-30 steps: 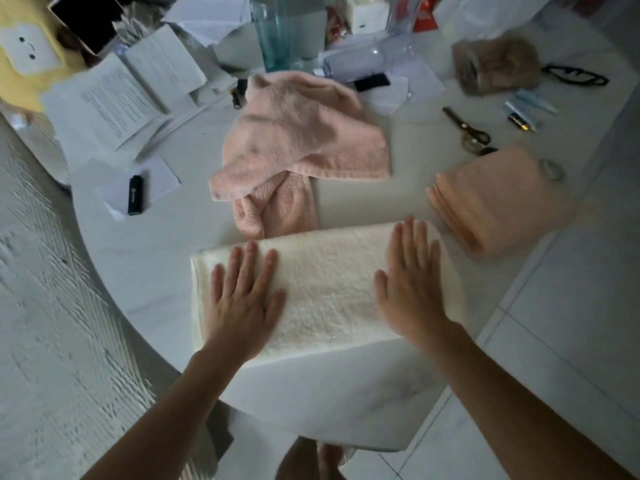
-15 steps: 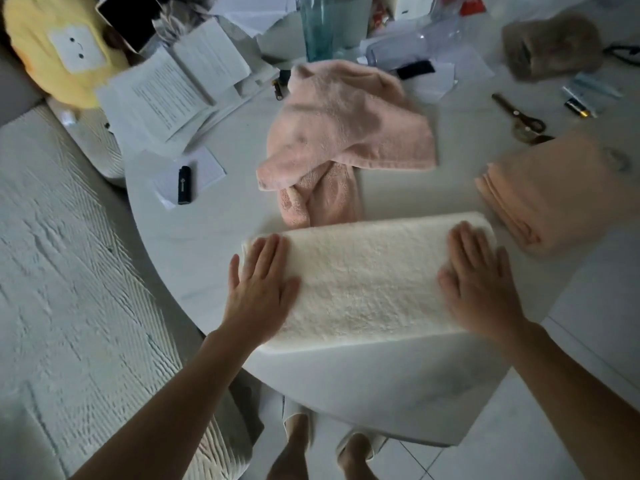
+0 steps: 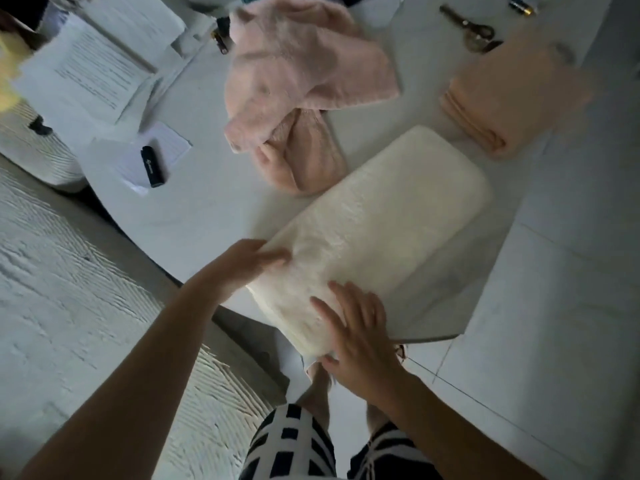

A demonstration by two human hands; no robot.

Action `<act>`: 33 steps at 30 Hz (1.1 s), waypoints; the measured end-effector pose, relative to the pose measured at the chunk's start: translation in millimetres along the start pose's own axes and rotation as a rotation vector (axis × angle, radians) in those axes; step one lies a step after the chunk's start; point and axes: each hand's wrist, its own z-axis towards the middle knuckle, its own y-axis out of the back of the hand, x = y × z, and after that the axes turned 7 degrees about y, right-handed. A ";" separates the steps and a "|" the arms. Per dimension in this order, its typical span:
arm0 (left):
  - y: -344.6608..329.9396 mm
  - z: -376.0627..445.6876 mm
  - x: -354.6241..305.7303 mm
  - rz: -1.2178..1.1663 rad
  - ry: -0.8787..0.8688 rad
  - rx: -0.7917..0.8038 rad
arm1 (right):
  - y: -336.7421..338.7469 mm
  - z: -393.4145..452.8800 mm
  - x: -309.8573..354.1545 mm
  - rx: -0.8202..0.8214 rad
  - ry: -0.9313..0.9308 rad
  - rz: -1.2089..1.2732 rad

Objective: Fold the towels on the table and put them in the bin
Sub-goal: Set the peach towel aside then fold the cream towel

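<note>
A cream towel, folded into a long strip, lies slantwise on the white round table, and its near end hangs over the table's edge. My right hand holds that end, fingers on top and thumb underneath. My left hand grips the strip's left corner and looks blurred. Behind the strip a pink towel lies crumpled. At the right sits a folded peach towel. No bin is in view.
Papers and a small black stick-shaped object lie on the table's left side, with scissors at the back right. A white textured surface fills the left. Pale floor tiles are on the right.
Both hands left their flat press on top of the cream towel and came to its near end. The strip has swung from crosswise to slantwise, with one end past the table edge.
</note>
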 end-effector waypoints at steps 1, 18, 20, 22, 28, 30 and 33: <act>-5.7 -7.4 9.0 -0.119 0.026 0.052 | -5.5 -3.1 7.0 0.034 -0.004 0.000; -11.9 -91.5 21.0 0.051 -0.485 0.364 | 114.4 -45.4 -18.5 -0.536 -0.478 0.893; -20.8 -84.3 -1.8 0.174 -0.605 0.157 | 123.6 -29.4 -28.5 -0.578 -0.529 0.942; -26.2 -66.7 -33.1 0.250 -0.779 -0.037 | 131.4 -9.8 -51.3 -0.635 -0.591 0.986; -58.5 30.2 -126.0 0.122 -0.704 -0.225 | 132.8 63.7 -150.5 -0.741 -0.668 0.914; -71.6 56.1 -141.6 0.243 -0.653 -0.245 | 121.9 74.4 -173.3 -0.581 -0.681 0.865; -73.9 80.6 -147.3 0.505 -0.661 -0.262 | 108.7 68.5 -194.5 -0.390 -0.621 0.670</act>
